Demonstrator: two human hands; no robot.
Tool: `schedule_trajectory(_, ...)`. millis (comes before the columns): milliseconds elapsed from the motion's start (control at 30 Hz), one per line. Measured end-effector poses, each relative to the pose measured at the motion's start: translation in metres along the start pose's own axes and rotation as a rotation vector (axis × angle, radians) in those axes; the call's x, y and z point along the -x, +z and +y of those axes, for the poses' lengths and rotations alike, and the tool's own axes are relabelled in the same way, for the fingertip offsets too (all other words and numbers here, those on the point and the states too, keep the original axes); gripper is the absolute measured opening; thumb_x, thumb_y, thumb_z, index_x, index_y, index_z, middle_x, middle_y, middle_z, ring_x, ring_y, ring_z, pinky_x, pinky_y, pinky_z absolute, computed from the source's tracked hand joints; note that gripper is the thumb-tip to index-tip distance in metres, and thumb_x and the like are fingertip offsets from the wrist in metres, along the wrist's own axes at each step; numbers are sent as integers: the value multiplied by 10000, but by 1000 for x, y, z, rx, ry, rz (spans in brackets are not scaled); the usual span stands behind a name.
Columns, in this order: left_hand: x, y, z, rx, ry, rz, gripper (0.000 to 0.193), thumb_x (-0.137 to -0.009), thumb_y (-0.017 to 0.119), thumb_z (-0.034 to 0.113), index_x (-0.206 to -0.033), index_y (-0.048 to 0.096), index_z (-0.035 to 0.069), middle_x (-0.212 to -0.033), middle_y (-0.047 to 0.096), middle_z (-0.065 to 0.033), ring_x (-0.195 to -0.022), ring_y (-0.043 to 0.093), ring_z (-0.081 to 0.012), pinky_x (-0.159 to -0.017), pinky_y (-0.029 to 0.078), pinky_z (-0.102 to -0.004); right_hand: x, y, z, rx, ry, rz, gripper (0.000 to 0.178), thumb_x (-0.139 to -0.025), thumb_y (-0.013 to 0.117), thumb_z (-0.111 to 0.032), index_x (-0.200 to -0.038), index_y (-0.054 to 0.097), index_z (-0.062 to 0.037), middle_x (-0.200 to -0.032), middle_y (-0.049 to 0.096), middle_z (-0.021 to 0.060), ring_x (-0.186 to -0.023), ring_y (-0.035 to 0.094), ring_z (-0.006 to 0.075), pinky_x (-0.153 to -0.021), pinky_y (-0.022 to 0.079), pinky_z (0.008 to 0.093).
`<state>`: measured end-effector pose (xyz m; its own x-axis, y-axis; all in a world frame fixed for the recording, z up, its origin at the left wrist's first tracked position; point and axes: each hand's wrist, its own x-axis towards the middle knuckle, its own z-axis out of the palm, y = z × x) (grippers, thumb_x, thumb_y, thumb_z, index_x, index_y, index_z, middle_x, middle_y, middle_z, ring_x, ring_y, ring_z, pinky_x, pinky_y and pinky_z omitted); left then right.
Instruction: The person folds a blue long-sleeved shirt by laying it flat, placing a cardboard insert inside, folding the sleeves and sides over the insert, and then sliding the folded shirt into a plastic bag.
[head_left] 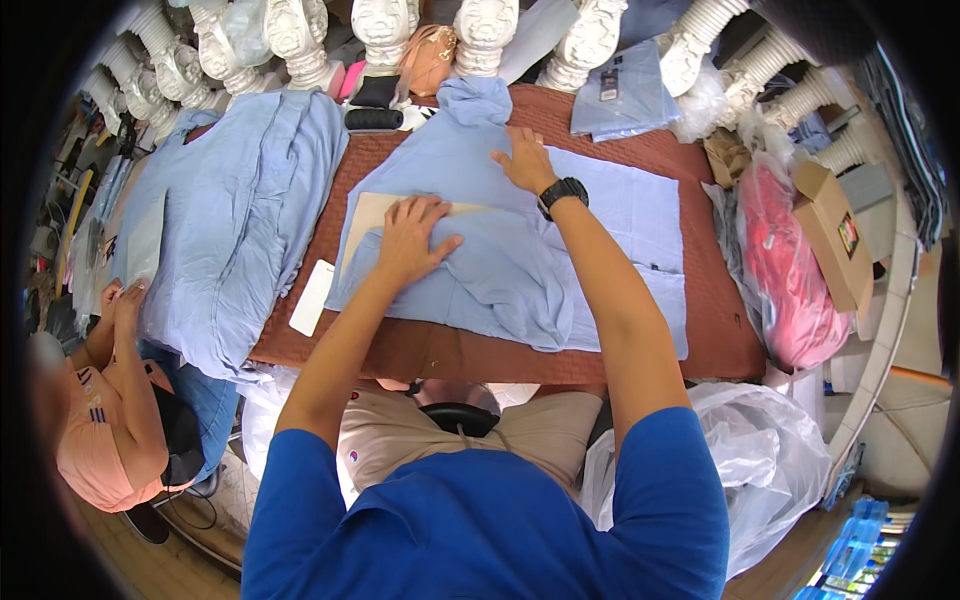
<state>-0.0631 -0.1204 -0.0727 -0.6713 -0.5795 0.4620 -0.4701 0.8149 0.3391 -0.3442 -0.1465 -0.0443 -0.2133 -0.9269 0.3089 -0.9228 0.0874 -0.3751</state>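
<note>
Blue shirt (560, 250) pinned under both flat, open hands, left (412, 240), right (522, 160), apart.

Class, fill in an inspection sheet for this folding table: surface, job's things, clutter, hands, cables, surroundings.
Surface: brown quilted table cover, mostly covered.
Job's things: light blue cloth shirt spread flat over a beige cardboard sheet.
Clutter: white card; pile of blue shirts; black roll.
Hands: left hand pressing a shirt fold; right hand flat on the shirt.
Cables: nothing seen.
Surroundings: white balusters; pink bagged bundle; cardboard box; co-worker's hands at left.
</note>
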Motion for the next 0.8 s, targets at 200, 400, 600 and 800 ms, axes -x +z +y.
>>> schedule_trajectory(200,5,-7,7,-10,-25,2,548,-907,647,439,-1333,589,99,-1333,538,-98,-1282,422,-320,-1113,278,-493,-54,34,-6,102,320,-11,664,-834,761,-424,-1314,558,-12,-1321,576,220,-1241,519,421,-1021,445,506)
schedule_trajectory(400,-1,0,6,-5,-43,-6,427,-942,608,324,-1323,618,131,-1269,564,-69,-1208,449,-298,-1089,306,-462,-72,13,19,-266,181,-112,462,-837,750,-377,-1138,677,-36,-1169,692,200,-1147,634,362,-980,478,469)
schedule_trajectory(600,5,3,1,35,-49,43,387,-912,634,268,-1277,638,139,-1215,561,-73,-1165,478,-300,-1082,329,-478,-5,-41,-18,-299,-33,-158,457,-868,727,-336,-1202,662,-31,-1121,702,204,-1116,644,362,-925,501,447)
schedule_trajectory(800,1,4,2,31,-21,54,308,-896,632,215,-1165,653,68,-1170,570,-86,-1147,481,-314,-1050,357,-458,72,-139,75,-63,-83,-412,493,-779,731,-96,-1265,646,-105,-1261,615,104,-1197,584,296,-973,479,454)
